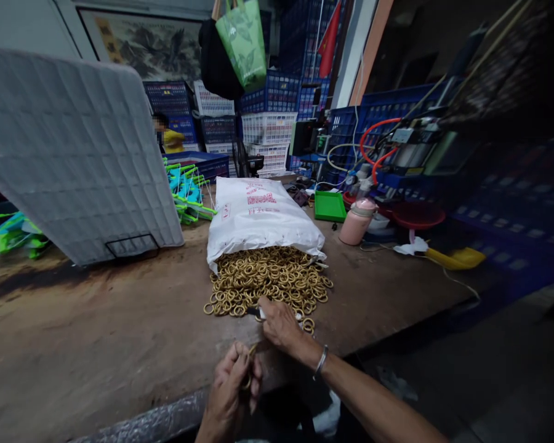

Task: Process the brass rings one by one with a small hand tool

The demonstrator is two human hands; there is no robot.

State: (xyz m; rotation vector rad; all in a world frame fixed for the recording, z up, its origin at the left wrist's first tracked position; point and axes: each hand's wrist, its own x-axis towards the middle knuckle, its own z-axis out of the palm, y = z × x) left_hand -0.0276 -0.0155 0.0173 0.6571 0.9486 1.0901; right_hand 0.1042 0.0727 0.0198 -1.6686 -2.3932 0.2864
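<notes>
My left hand (231, 384) is closed near the front edge of the table, pinching a gold-coloured ring (253, 349) that is partly hidden by the fingers. Just beyond it, my right hand (279, 323) is closed around a small black-and-white tool (255, 312), its kind hard to make out. That hand is at the near edge of a heap of gold-coloured rings (268, 280). The heap spills from the open mouth of a white woven sack (263, 215) lying on its side. A few loose rings lie beside the right hand.
On the wooden table (133, 326) stands a grey ribbed panel (78, 160) at left. A pink bottle (356, 221), a green tray (330, 206) and a yellow-handled object (457, 257) are at right. Stacked crates (270, 128) and a person (170, 138) in yellow are behind.
</notes>
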